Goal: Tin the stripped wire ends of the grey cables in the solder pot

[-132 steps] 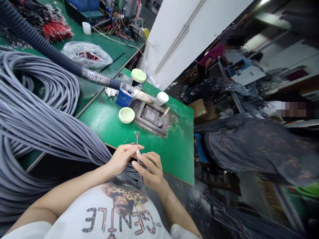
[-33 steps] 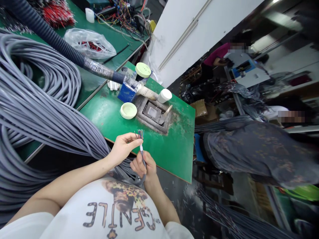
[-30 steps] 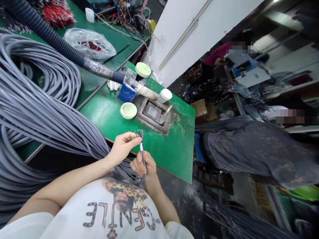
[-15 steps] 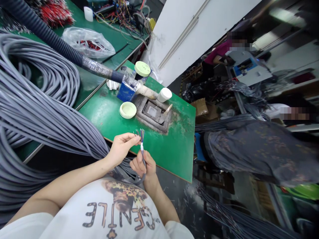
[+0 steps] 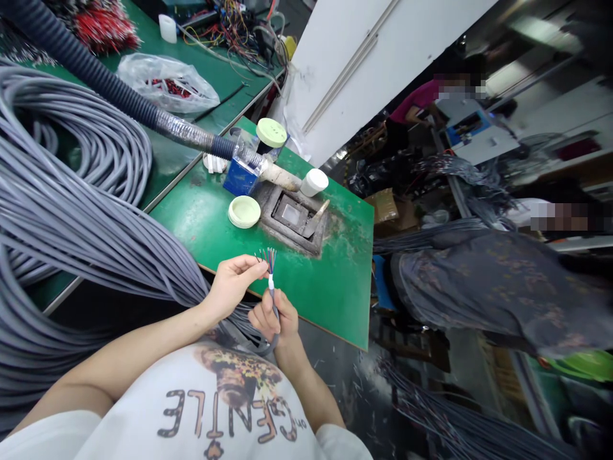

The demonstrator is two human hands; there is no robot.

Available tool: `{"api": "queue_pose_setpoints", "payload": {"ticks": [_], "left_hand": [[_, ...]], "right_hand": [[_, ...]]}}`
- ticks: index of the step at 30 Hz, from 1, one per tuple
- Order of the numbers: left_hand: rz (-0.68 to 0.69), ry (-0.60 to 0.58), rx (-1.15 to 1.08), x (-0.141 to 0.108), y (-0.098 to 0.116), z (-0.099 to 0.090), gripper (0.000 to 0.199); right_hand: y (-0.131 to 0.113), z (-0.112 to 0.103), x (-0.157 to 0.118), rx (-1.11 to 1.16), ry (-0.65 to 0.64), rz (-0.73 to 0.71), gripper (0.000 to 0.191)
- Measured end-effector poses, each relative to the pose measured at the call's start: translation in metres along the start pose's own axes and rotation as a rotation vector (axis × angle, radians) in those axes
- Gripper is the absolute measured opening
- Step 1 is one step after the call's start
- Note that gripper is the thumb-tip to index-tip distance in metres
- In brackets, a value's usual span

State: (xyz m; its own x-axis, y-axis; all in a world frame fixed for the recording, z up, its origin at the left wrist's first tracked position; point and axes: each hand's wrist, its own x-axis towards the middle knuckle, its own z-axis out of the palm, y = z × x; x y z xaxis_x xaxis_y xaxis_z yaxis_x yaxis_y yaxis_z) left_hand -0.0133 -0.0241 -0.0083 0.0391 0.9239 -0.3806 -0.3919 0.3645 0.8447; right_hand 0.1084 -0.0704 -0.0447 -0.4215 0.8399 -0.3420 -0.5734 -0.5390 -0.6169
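Cable [image 5: 272,296], grey, one: near-upright by the front edge of the green board [image 5: 330,300], held in the curled right hand [image 5: 276,314]. Wires [image 5: 271,260], thin, coloured: fanned above its white collar [image 5: 271,281]; left hand [image 5: 234,280] appears to pinch a few leftmost strands, thumb against fingers. Handling, as judged: grip steady below collar; strands parted singly, bent gently, never tugged.

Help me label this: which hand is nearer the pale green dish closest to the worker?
Left. The left hand is at the wire ends, on the body side of the dish; the right hand, gripping the gray cable, is farther back.
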Motion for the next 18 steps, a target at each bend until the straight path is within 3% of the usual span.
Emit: {"api": "queue_pose_setpoints", "payload": {"ticks": [7,18], "left_hand": [[0.006,0.005,-0.005,-0.0011,0.0036,0.0029,0.03],[0.005,-0.024,0.019,0.0052,-0.0025,0.0076,0.029]], "right_hand": [[-0.0001,0.0008,-0.0009,-0.009,0.043,0.017,0.045],[0.0021,-0.0006,-0.0032,0.045,-0.042,0.007,0.043]]}}
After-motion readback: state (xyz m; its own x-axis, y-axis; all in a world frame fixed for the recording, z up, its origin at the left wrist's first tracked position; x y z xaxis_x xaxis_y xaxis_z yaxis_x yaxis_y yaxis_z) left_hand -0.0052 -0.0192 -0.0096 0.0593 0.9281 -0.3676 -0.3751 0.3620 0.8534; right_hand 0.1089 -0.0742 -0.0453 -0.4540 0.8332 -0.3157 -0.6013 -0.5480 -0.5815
